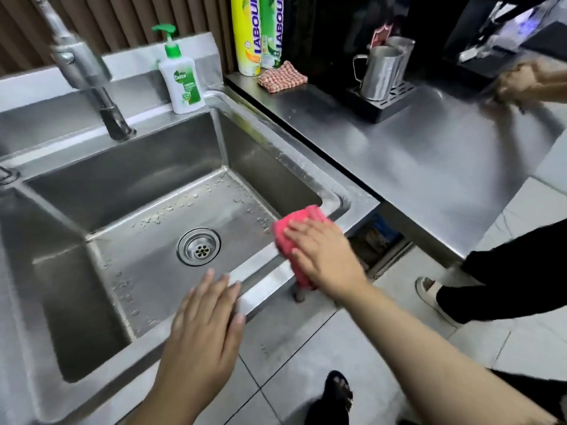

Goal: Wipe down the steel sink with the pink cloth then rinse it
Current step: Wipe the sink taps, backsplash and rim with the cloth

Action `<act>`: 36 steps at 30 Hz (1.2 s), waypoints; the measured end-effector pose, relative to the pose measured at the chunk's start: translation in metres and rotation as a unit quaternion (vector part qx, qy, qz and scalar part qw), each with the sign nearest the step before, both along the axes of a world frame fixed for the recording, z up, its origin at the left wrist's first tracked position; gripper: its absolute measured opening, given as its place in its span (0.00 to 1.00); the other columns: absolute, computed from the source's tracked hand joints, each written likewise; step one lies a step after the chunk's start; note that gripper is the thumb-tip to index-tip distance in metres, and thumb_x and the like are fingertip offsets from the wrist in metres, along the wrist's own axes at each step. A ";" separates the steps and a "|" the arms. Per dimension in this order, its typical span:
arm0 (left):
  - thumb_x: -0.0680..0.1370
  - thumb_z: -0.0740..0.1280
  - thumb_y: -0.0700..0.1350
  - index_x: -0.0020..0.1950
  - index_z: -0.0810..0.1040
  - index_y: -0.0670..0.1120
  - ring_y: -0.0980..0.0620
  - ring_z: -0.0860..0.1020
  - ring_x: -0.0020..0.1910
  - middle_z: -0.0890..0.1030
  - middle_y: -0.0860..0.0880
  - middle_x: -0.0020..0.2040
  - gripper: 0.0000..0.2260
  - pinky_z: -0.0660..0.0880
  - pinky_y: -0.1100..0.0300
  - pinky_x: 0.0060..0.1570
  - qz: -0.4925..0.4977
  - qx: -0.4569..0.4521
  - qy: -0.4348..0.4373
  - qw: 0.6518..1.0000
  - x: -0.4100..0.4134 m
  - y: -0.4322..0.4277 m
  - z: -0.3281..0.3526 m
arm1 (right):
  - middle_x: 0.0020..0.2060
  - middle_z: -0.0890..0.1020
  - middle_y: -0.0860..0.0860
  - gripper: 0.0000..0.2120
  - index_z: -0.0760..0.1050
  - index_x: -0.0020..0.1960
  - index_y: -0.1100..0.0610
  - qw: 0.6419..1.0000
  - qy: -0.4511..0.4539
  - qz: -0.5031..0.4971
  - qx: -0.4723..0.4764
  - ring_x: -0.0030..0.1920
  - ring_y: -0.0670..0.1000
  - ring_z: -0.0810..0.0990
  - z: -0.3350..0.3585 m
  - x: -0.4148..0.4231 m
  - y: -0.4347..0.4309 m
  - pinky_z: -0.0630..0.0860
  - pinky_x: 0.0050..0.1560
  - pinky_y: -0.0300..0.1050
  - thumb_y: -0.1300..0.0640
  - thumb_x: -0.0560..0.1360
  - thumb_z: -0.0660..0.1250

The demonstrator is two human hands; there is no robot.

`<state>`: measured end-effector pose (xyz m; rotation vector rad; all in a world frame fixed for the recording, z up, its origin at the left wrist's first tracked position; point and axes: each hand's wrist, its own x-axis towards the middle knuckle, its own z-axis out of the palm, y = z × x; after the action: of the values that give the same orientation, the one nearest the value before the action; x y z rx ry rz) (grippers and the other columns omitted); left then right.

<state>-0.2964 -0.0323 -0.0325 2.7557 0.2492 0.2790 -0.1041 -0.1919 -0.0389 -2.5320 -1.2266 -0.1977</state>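
The rectangular steel sink (122, 182) holds water droplets (190, 199) around its round drain (198, 246). My flat right hand (325, 259) presses the folded pink cloth (302, 222) onto its front-right rim; my left hand (202, 326) is open, seemingly hovering.

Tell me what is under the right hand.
The pink cloth lies under the right hand, pressed flat on the front right corner of the steel sink. The rim beneath the cloth is covered and cannot be seen.
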 end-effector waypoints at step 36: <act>0.82 0.45 0.54 0.72 0.66 0.48 0.54 0.63 0.72 0.69 0.52 0.72 0.22 0.55 0.60 0.68 -0.054 0.062 0.062 0.995 0.187 -0.093 -0.003 | 0.77 0.46 0.47 0.24 0.48 0.76 0.48 0.960 0.052 0.150 -0.231 0.76 0.52 0.42 0.019 0.220 0.055 0.46 0.74 0.52 0.47 0.82 0.46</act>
<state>-0.1091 -0.1252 -0.0357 2.9017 0.1183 0.0985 0.1161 -0.1369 -0.0196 -2.6283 -1.7571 0.3251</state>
